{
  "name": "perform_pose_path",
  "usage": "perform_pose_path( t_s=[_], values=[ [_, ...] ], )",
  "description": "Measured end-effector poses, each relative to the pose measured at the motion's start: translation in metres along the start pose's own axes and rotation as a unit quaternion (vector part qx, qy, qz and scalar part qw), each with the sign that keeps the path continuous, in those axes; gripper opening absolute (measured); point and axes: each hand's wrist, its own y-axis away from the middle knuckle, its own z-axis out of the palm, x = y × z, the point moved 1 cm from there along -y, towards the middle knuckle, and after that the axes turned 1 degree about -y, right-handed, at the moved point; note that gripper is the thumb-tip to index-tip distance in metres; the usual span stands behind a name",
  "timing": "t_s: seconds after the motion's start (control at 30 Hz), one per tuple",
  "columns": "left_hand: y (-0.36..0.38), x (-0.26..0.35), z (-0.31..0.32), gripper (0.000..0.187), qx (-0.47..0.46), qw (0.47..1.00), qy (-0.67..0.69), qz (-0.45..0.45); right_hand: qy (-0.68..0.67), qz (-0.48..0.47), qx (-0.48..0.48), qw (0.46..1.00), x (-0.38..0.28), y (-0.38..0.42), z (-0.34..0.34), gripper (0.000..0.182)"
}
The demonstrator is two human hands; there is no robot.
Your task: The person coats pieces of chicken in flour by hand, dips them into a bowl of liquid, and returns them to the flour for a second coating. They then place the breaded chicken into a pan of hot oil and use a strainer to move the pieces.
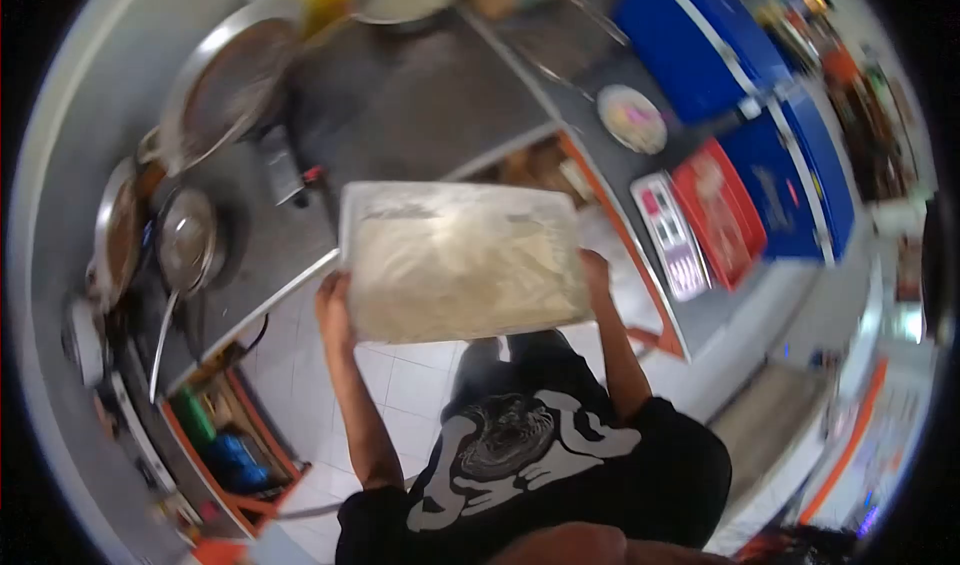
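Note:
Between both hands I hold a wide rectangular plastic tub in front of my body, over the floor. Inside it is a pale, powdery mass that looks like flour. My left hand grips the tub's left end, its fingers partly hidden behind the wall. At the opposite end my right hand is closed on the side, with the fingertips out of sight. The tub looks roughly level.
A grey counter wraps around ahead. It bears a big metal pan, a strainer, a bowl, a scale, a red tray, a small plate and blue coolers. White floor tiles lie below.

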Motion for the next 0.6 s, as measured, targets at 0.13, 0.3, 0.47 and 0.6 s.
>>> perform_pose_path(
  t_s=[0.13,0.3,0.47,0.6],
  values=[
    [0.041,-0.009,0.021,0.045,-0.019,0.995,-0.080,-0.057,0.121,-0.085,0.044,0.988,0.139,0.014,-0.014,0.030],
    [0.060,-0.041,0.060,0.044,-0.059,0.977,-0.171,-0.109,0.185,-0.069,0.066,0.978,0.180,0.039,-0.036,0.035],
    [0.054,-0.119,0.146,0.044,-0.069,0.945,-0.304,-0.096,0.216,-0.084,0.130,0.964,0.194,0.019,-0.118,0.038],
    [0.028,-0.244,0.214,0.042,-0.138,0.952,-0.236,-0.139,0.389,-0.182,0.255,0.866,0.242,-0.026,-0.178,0.048]
  ],
)
